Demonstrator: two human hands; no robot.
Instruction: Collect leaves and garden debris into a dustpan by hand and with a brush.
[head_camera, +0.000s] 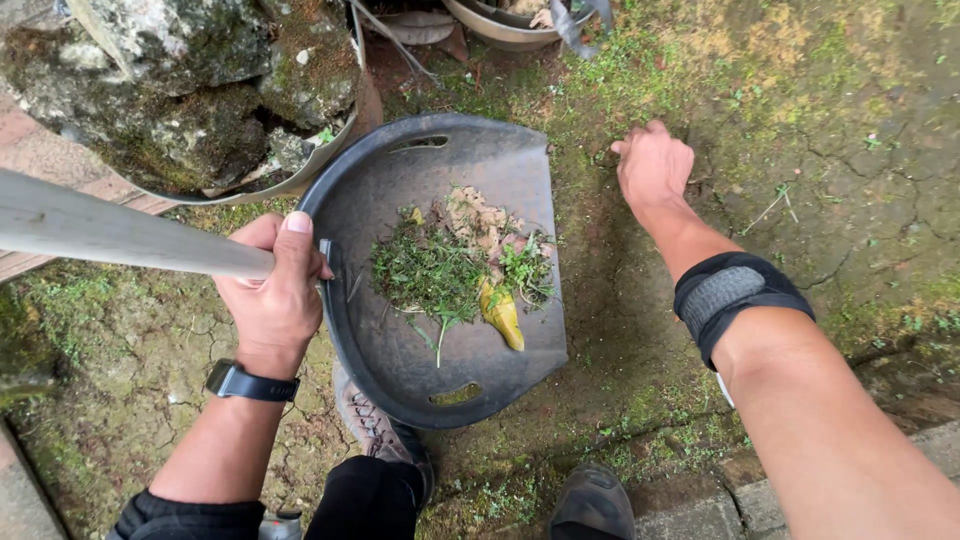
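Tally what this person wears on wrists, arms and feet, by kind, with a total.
Wristwatch, black, on the left wrist: 1
Wrist brace, black and grey, on the right wrist: 1
Shoes: 2, one grey-brown, one dark
Dark sleeve at the left elbow: 1
Total: 5

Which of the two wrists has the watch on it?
The left wrist wears the dark watch, just below the left hand gripping the grey handle. The right forearm carries a wider black band instead.
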